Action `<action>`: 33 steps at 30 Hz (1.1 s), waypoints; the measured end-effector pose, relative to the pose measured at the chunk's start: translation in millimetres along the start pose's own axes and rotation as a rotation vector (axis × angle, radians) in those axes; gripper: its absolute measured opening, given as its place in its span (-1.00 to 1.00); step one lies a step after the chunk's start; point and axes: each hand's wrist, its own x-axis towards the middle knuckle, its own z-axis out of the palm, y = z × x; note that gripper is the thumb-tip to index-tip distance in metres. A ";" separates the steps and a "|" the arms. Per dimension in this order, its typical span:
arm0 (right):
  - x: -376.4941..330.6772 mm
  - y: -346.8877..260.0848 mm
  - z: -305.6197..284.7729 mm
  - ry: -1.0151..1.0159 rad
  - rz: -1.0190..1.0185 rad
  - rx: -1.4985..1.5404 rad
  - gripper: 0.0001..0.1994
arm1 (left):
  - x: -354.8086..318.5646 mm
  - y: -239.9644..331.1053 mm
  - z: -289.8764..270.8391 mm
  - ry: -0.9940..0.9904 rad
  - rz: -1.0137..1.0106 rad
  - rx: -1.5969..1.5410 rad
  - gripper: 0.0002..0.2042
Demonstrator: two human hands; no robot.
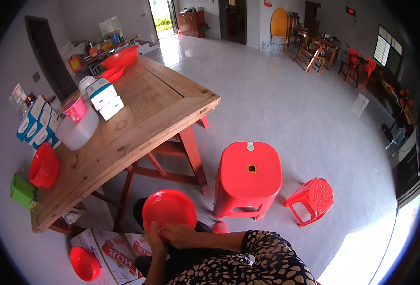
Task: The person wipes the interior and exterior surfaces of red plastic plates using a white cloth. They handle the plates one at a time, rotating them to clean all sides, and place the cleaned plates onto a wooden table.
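A round red plastic basin (172, 202) sits over my lap, and nothing shows lying in it. Both my hands meet at its near rim. My left hand (156, 238) is closed, its fingers pointing up over the rim. Pressed against it from the right, my right hand (180, 235) has its fingers curled in. Whatever lies between the fingers is hidden or too small to name.
A wooden table (143, 104) stands at left, bearing tissue boxes (104, 97), a pink tub (75, 109) and red basins. To the right are a tall red stool (250, 171) and a low one (314, 199). Cardboard boxes (117, 254) and a red bowl (85, 263) lie lower left.
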 end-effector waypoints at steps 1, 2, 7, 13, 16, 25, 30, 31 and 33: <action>-0.4 2.5 -4.3 -0.045 -0.065 0.004 -0.69 | -3.7 8.4 9.6 0.020 0.055 0.019 -0.60; -2.2 7.0 -11.0 -0.091 -0.130 0.008 -0.68 | -9.2 16.7 20.2 0.040 0.111 0.038 -0.61; -4.9 40.9 -14.4 -0.338 -0.202 0.006 -0.71 | 0.0 11.1 11.2 0.005 0.121 0.045 -0.63; 5.4 44.3 -49.3 -0.414 0.228 -0.189 -0.84 | 6.4 8.6 7.1 -0.025 0.125 0.178 -0.62; 0.9 41.2 -31.8 -0.014 0.243 -0.351 -0.87 | 7.5 10.2 9.5 -0.031 0.145 0.183 -0.62; 4.0 35.6 5.3 -0.020 -0.124 -0.146 -0.82 | 5.1 12.0 13.6 -0.016 0.156 0.251 -0.63; 41.4 11.0 -17.0 -0.032 0.053 -0.334 -0.80 | 5.1 13.9 11.1 0.011 0.130 0.333 -0.62; 44.1 15.9 -14.5 0.079 0.074 -0.362 -0.79 | 6.3 11.8 10.7 0.006 0.145 0.285 -0.62; 48.8 27.3 -10.3 0.300 0.118 -0.414 -0.78 | 6.8 8.5 12.2 0.000 0.172 0.187 -0.62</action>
